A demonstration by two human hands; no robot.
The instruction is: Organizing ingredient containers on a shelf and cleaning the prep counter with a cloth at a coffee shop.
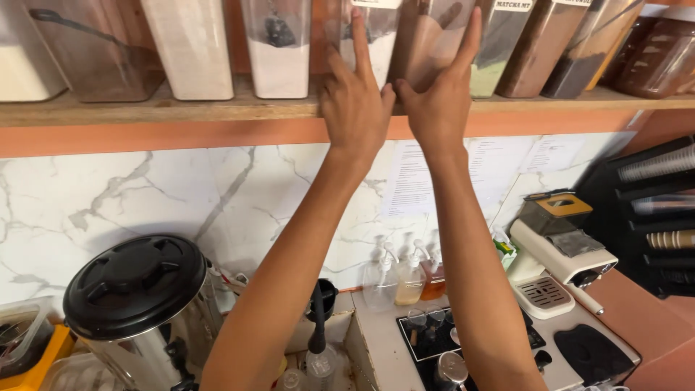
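Head view: both hands, left hand (353, 101) and right hand (439, 98), open flat, touch a tall brown tub (427, 40) standing upright at the shelf (181, 108) front edge, tubs close on both sides.

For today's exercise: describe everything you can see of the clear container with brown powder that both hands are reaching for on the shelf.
The brown-powder container is a tall, clear, plastic-looking bin, its top cut off by the picture. It stands slightly tilted on the wooden shelf, between a white-powder container and a green-powder container. The left hand and right hand lie flat against its front, fingers spread.
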